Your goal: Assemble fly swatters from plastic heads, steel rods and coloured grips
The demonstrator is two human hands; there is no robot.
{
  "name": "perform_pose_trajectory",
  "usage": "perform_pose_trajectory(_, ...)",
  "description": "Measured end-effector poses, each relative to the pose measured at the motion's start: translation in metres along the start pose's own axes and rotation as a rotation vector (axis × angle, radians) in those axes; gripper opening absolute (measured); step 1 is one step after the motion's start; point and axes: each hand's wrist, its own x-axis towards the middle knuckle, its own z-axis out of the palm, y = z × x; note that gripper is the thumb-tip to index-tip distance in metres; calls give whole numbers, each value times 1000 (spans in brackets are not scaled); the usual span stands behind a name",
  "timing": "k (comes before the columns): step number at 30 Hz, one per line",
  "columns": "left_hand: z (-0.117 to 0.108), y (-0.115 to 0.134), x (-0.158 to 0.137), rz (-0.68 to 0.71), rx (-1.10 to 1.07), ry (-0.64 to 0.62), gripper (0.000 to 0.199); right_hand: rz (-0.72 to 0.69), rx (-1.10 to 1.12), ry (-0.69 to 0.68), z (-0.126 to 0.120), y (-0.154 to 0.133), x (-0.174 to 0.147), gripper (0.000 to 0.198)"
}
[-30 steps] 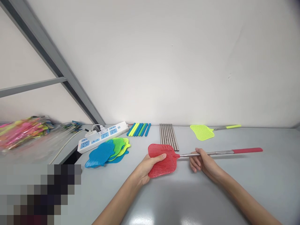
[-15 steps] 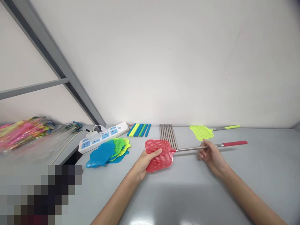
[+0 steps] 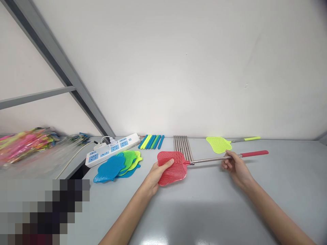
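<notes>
A red fly swatter (image 3: 176, 173) with a metal rod and a red grip is held just above the table, lying nearly level. My left hand (image 3: 155, 175) clasps the left edge of its mesh head, thumb on top. Around the rod, close to the red grip, my right hand (image 3: 236, 168) is closed with its fingers curled. Behind it lies a yellow-green fly swatter (image 3: 219, 144) with a matching grip. Several metal rods (image 3: 182, 146) lie side by side behind the red head, which hides a few of their near ends.
Loose blue, green and yellow swatter heads (image 3: 111, 168) are piled at the left. Behind them sits a white power strip (image 3: 113, 149) with a plugged-in cable. Several coloured grips (image 3: 151, 142) lie in a row near the wall. Plastic-bagged items (image 3: 28, 144) occupy the far left.
My right hand has slid a little to the right along the rod, nearer the red grip. The swatter and my left hand have shifted only slightly.
</notes>
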Motion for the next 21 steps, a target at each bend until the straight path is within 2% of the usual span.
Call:
perform_pose_trajectory(2, -4, -1, 4, 85, 39, 64, 43, -11, 0, -1, -1, 0, 0, 32)
perform_pose_trajectory(4, -8, -1, 8, 215, 181, 204, 47, -21, 8, -18, -2, 1, 0, 31)
perform_pose_trajectory(7, -12, -3, 9, 459, 591, 435, 52, -17, 9, -52, -3, 5, 0, 31)
perform_pose_trajectory(10, -7, -7, 4, 658, 987, 511, 52, 3, -18, -74, -1, 10, -1, 33)
perform_pose_trajectory(13, 3, -13, -4, 717, 1222, 461, 54, 34, -31, -95, 5, 14, -6, 34)
perform_pose_trajectory(19, 17, -20, -14, 728, 1403, 94, 42, 119, -15, -203, 20, 15, -21, 34)
perform_pose_trajectory(21, 18, -19, -16, 718, 1408, 22, 37, 132, -17, -243, 24, 16, -24, 35)
